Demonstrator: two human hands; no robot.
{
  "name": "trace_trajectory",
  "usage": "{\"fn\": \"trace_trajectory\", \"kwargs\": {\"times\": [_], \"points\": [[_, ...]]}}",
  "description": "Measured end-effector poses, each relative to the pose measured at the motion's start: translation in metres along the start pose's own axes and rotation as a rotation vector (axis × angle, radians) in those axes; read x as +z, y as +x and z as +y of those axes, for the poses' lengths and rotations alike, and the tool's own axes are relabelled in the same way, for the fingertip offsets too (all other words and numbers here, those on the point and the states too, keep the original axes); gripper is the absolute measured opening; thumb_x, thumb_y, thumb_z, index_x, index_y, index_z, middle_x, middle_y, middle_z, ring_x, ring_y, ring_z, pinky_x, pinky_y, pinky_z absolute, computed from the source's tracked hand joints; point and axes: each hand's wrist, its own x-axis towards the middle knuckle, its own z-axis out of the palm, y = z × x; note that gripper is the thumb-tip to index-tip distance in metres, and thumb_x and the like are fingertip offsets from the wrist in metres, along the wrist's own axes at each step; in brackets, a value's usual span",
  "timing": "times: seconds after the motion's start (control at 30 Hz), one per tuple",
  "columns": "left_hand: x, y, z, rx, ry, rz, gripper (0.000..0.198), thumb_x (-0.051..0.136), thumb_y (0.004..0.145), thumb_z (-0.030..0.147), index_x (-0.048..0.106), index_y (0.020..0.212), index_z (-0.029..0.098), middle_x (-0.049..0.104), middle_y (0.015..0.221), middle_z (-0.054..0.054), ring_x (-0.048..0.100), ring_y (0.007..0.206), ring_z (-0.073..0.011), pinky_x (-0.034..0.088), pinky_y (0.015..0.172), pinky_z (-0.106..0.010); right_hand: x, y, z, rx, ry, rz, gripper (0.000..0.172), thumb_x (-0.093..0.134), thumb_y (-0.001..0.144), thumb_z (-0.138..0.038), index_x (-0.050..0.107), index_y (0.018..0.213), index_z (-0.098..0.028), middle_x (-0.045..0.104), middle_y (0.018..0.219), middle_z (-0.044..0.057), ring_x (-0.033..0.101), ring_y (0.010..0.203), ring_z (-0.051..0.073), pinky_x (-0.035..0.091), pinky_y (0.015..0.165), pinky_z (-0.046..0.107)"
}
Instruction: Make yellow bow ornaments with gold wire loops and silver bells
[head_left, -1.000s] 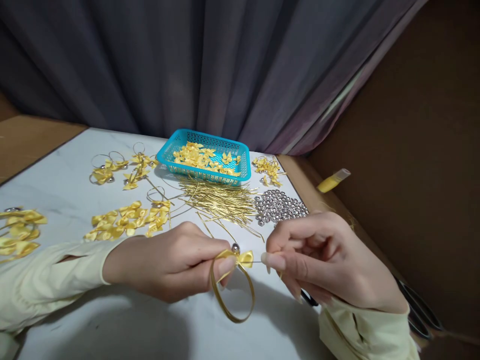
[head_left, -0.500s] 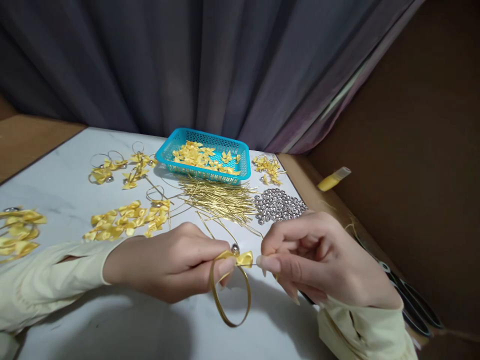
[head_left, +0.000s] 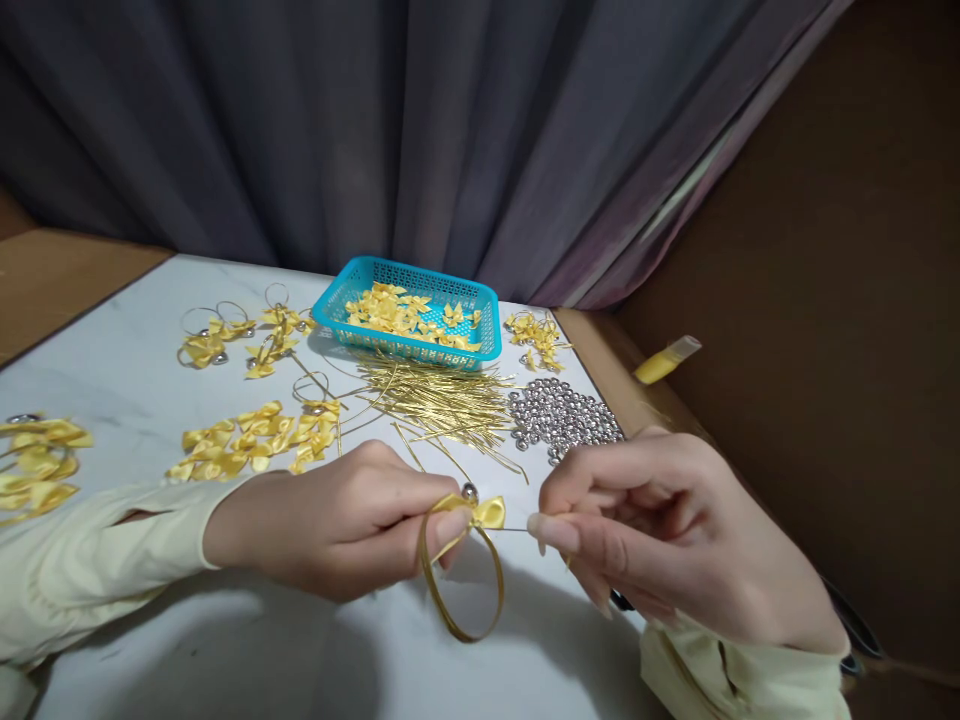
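The left hand (head_left: 337, 525) is pinching a yellow bow (head_left: 491, 513) between thumb and forefinger, above the near part of the table (head_left: 120, 365). A gold loop (head_left: 439, 605) is hanging below the bow, and a silver bead (head_left: 469, 492) is sitting just above it. The right hand (head_left: 675, 545) is gripping the end of a thin strand (head_left: 516, 529) between thumb and fingertip, holding it straight out sideways from the bow. Past the right wrist something dark (head_left: 855, 625) is showing, possibly scissor handles, mostly hidden.

Beyond the hands, a bundle of gold cords (head_left: 442, 402) is lying mid-table, with a pile of silver beads (head_left: 566, 412) spreading beside it toward the right edge. Loose bows (head_left: 232, 440) are lying left of the cords, and more bows (head_left: 41, 465) are resting by the left edge. A blue basket (head_left: 405, 345) holding small bows (head_left: 386, 308) is standing near the far edge, between looped bows (head_left: 281, 325) on its left and a small cluster (head_left: 536, 335) at the far right corner. A grey curtain (head_left: 375, 130) is hanging behind.
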Motion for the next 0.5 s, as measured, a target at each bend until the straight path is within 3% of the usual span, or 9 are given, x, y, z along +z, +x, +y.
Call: {"fn": "trace_trajectory", "kwargs": {"times": [0.3, 0.5], "points": [[0.0, 0.001, 0.001, -0.018, -0.015, 0.008, 0.034, 0.03, 0.092, 0.021, 0.048, 0.063, 0.016, 0.047, 0.051, 0.003, 0.043, 0.045, -0.008, 0.034, 0.046, -0.019, 0.004, -0.001, -0.001, -0.047, -0.156, 0.041, 0.02, 0.062, 0.08, -0.025, 0.057, 0.063, -0.015, 0.053, 0.044, -0.003, 0.037, 0.034, 0.004, 0.028, 0.034, 0.015], [0.0, 0.002, 0.0, -0.079, -0.126, 0.024, 0.036, 0.029, 0.093, 0.023, 0.049, 0.064, 0.016, 0.052, 0.051, 0.003, 0.049, 0.045, -0.0067, 0.039, 0.048, -0.016, 0.018, -0.012, -0.002, -0.187, -0.464, 0.235, 0.023, 0.053, 0.085, -0.022, 0.057, 0.063, -0.018, 0.054, 0.048, -0.001, 0.045, 0.043, 0.008, 0.031, 0.039, 0.018]]}}
